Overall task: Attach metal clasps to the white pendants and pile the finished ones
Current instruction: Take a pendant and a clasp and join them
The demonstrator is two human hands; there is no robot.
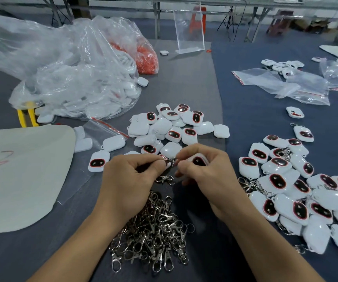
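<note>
Left grip (131, 180) pinches a clasp (171, 161) just beside the pendant (199, 160) pinched in right grip (206, 173).

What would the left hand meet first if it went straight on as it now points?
The left hand points at the right hand, nearly touching it. It would probably meet the metal clasp pinched between them first, then the fingertips holding the white pendant. Depth is uncertain.

Most of pendant (199, 160) covered by right hand (210, 174). Join of clasp (171, 161) at fingertips too small to resolve. Right edge cuts finished pile (298, 208). Contents of bag (78, 84) indistinct behind film.
</note>
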